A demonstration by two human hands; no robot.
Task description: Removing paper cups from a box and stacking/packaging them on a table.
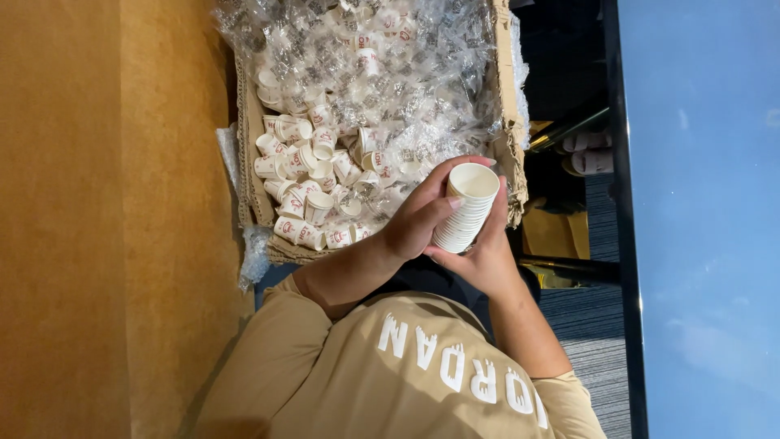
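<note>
Stack of paper cups (465,213): white, nested, open mouth of the top cup facing the camera. Held in the air in front of the chest, over the near corner of the box, between both hands.

Left hand (422,219): grip closed round the stack from the side, fingers laid across the upper cups, thumb hidden behind.

Right hand (487,256): grip closed under and behind the stack, palm cradling the lower cups.

Handling note (judgement): thin nested cups dent and tilt easily. A light, even hold, with the lower palm carrying the weight and the upper fingers keeping the rims in line, should keep the column straight. Squeezing near the mouth would likely crush the rim.

Loose cups (301,162): white with red print, lying on their sides in a heap in the near part of the box.

Plastic wrappers (406,81): clear and crumpled, filling the far part of the box, with a few cups among them.

Cardboard box (252,195): open, brown, with frayed edges, just beyond the hands.

Shirt (341,382): tan, with white lettering, the wearer's own.

Surface (106,203): plain ochre-brown, running along one side of the box; whether the box rests on it cannot be told.

Room: grey carpet (593,341) on the other side; a blue panel (707,203) along the frame edge; pale slippers (589,150), indistinct, beyond the box.
</note>
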